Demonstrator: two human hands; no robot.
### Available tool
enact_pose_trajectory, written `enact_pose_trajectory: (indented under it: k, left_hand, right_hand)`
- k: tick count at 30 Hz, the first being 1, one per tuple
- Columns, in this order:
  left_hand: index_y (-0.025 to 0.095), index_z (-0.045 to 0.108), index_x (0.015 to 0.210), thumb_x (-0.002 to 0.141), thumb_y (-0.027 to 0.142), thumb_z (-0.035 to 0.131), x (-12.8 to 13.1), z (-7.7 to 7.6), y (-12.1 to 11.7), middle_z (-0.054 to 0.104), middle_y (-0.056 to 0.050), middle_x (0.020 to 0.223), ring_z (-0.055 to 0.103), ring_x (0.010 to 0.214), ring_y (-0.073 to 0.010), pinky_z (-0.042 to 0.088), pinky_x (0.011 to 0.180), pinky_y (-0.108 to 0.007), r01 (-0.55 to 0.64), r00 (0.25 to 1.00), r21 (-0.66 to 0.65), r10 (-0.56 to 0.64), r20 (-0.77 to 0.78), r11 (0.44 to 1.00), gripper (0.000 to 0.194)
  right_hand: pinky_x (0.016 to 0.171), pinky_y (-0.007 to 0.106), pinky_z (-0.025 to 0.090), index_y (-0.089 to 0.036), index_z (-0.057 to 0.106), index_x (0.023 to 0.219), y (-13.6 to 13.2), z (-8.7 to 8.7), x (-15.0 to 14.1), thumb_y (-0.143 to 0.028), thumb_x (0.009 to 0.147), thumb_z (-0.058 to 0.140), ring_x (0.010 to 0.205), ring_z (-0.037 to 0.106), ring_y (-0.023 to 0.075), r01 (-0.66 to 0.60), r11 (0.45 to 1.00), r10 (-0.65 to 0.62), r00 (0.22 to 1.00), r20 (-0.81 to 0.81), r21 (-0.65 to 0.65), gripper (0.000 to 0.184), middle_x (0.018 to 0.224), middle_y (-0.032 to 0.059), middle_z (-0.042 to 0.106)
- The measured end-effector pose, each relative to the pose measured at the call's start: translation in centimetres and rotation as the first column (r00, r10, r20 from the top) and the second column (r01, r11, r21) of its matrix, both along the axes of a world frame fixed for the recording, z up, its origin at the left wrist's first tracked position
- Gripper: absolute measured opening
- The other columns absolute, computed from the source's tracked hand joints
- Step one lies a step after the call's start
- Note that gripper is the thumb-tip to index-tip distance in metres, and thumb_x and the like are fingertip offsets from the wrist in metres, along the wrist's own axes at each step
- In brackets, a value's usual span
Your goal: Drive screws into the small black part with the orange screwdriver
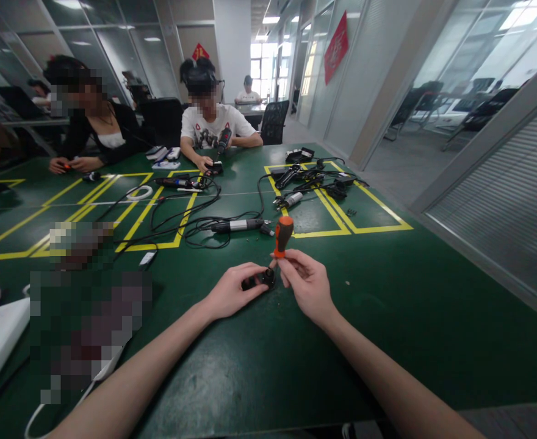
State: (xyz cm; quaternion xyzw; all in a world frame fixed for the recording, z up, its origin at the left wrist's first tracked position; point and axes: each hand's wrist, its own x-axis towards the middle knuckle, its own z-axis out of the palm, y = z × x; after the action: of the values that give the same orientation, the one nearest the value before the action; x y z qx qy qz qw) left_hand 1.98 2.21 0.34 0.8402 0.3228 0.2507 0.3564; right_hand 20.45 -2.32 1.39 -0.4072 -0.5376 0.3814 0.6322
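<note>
My left hand [234, 289] is closed around a small black part [268, 277] with a round raised end, held low at the green table [369, 341]. In my right hand [309, 283] is a screwdriver [284, 236] with an orange and dark grey handle, pinched near the handle's lower end. The handle stands almost upright, just above and beside the black part. Fingers hide the screwdriver's shaft and tip, so I cannot tell whether it touches the part.
Beyond my hands lie a black and silver corded tool [236, 225], another silver tool [290, 200] and tangled black cables [337, 186]. Yellow tape [382, 229] marks rectangles on the table. Across it, a co-worker [216, 125] holds a power screwdriver [223, 141]; another person [97, 131] sits left.
</note>
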Motion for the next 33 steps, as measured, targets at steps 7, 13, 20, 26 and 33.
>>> enact_pose_trajectory:
  k: [7,13,20,26,33]
  left_hand:
    - [0.015,0.074,0.114,0.095,0.029,0.067,0.0,-0.1,0.0,0.073,-0.006,0.098,0.063,0.080,-0.0161,0.053,0.076,-0.027,0.000,1.000,0.010,0.000,0.003,1.000,0.025]
    - [0.016,0.075,0.111,0.094,0.029,0.067,0.0,-0.1,0.0,0.072,-0.006,0.097,0.064,0.081,-0.0168,0.053,0.076,-0.028,0.003,1.000,0.011,-0.003,0.004,1.000,0.023]
    - [0.016,0.075,0.107,0.095,0.028,0.067,0.0,-0.1,0.0,0.072,-0.006,0.098,0.064,0.081,-0.0164,0.054,0.077,-0.027,0.003,1.000,0.007,-0.003,0.012,1.000,0.019]
    - [0.015,0.075,0.110,0.095,0.028,0.068,0.0,-0.1,0.0,0.072,-0.006,0.098,0.065,0.081,-0.0165,0.053,0.076,-0.027,0.009,1.000,0.010,-0.009,0.013,1.000,0.021]
    - [0.015,0.075,0.110,0.096,0.031,0.067,0.0,-0.3,0.1,0.072,-0.006,0.100,0.063,0.079,-0.0154,0.051,0.074,-0.026,0.005,1.000,0.004,-0.006,0.020,1.000,0.022]
  right_hand:
    - [0.051,0.025,0.050,-0.021,0.069,0.092,0.0,-0.2,-0.2,-0.039,0.084,0.079,0.054,0.058,0.0119,0.053,0.998,-0.054,0.998,-0.029,-0.017,0.023,0.073,0.0014,0.073]
    - [0.049,0.024,0.048,-0.021,0.067,0.086,0.3,-0.6,-0.2,-0.045,0.081,0.082,0.051,0.055,0.0118,0.084,0.995,-0.087,0.995,-0.052,-0.056,0.029,0.064,-0.0020,0.066]
    - [0.054,0.025,0.050,-0.021,0.071,0.089,0.2,-0.6,-0.1,-0.041,0.087,0.075,0.057,0.055,0.0123,0.070,0.998,-0.070,0.998,-0.007,0.007,0.021,0.072,0.0000,0.065]
    - [0.058,0.026,0.052,-0.022,0.072,0.086,0.0,0.0,0.0,-0.035,0.088,0.074,0.069,0.060,0.0149,0.065,0.995,-0.068,0.997,0.037,0.077,0.013,0.085,0.0030,0.068]
    - [0.057,0.026,0.050,-0.022,0.072,0.080,-0.3,0.3,0.2,-0.028,0.078,0.083,0.059,0.058,0.0137,0.121,0.990,-0.128,0.986,0.103,0.072,0.013,0.069,-0.0014,0.067]
